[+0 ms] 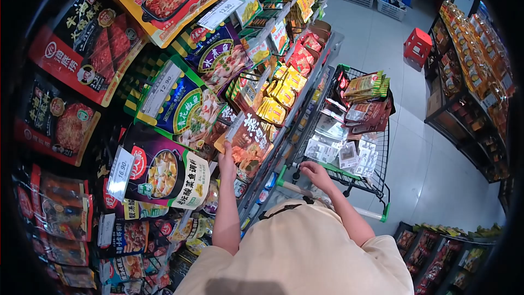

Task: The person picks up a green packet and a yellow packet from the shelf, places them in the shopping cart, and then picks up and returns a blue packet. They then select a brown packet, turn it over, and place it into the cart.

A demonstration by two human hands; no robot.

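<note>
My left hand [227,164] is closed on the lower left edge of a brown seasoning packet [252,145] that hangs at the front of the shelf rack. Just left of that hand are a black-and-white fish seasoning packet [164,170] and a green one [191,112]. My right hand [316,176] hovers over the near end of a shopping cart [376,186], close to its handle [295,187]. Its fingers are curled in loosely, and nothing shows in them. Inside the cart lie brown packets [368,113], green-edged packets [364,84] and white label cards [347,154].
Hanging packets with price tags [121,172] cover the rack on my left. Yellow packets [284,90] and red packets [304,57] fill the shelf tray beyond. A red stool [418,47] stands on the tiled floor [382,38]. Another stocked rack [464,87] is at the right.
</note>
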